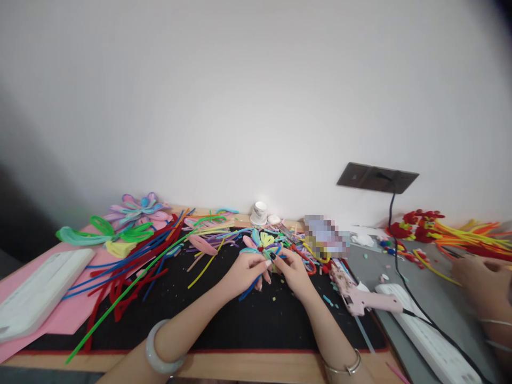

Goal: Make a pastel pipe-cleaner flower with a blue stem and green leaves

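The left hand [248, 271] and right hand [295, 268] hold the fuzzy flower [256, 242] in a narrow grip above the black mat [208, 322], its petals [265, 239] seemingly joined round a red middle [261, 249], with many fuzzy sticks [128, 266] lying loose.

L grip [248, 270], R grip [294, 270] close tog.

Mat [256, 333] on table [232, 362], flower [264, 238] above mat between left hand [250, 269] and right hand [294, 269], cup [259, 214] behind flower before wall [240, 106], pipe cleaners [154, 250] left, box [44, 290] on paper [76, 317] farther left, glue gun [360, 298] across mat's right edge, another person's hand [480, 280] far right.
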The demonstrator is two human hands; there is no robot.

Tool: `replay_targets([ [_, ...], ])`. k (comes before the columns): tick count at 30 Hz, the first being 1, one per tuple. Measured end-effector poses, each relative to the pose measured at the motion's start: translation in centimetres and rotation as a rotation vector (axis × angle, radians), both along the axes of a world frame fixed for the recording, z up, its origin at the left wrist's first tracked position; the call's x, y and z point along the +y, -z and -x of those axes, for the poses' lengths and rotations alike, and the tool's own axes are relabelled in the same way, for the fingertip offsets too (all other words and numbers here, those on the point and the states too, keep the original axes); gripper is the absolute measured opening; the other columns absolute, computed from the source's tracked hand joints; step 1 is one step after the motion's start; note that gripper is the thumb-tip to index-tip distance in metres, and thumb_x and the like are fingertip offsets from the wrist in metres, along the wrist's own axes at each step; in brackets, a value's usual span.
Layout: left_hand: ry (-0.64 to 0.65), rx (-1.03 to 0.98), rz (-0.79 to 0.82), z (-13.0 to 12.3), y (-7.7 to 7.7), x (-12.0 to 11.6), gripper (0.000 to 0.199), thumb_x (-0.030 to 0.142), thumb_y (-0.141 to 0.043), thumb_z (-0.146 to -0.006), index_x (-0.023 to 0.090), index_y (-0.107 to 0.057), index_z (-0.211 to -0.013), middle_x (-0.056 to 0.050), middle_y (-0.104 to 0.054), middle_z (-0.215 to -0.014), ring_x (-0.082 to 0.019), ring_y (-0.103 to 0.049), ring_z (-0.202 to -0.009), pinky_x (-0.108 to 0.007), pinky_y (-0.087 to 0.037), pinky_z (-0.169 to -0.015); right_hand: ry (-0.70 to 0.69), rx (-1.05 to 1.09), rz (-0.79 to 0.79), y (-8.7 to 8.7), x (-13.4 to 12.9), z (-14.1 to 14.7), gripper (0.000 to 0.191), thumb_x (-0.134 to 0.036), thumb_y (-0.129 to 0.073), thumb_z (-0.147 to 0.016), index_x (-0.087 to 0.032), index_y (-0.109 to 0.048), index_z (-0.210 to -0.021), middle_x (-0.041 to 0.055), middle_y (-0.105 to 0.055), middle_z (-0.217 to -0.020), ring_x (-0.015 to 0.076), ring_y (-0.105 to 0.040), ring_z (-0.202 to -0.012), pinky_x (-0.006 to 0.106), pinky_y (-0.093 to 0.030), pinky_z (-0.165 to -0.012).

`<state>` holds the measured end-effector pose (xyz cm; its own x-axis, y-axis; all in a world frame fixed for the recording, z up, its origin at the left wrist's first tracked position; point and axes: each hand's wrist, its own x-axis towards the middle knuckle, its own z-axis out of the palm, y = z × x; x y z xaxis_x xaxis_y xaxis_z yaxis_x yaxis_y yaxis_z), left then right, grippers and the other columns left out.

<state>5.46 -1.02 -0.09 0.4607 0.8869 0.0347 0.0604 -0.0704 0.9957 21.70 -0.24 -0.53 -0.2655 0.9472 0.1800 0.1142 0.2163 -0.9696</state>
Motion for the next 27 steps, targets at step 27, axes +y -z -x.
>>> replay_targets([
  [27, 0.083, -0.139, 0.191, 0.3, 0.2, 0.4, 0.03, 0.042, -0.052, -0.08, 0.013, -0.057, -0.075, -0.003, -0.062, -0.06, -0.007, -0.042, -0.038, -0.019, -0.032, -0.039, -0.101, 0.09, 0.022, 0.2, 0.1, -0.1, 0.025, -0.036, -0.056, -0.082, -0.017, -0.05, -0.066, -0.0039, -0.043, -0.059, 0.0082, -0.033, -0.049, 0.022, -0.024, -0.047],
])
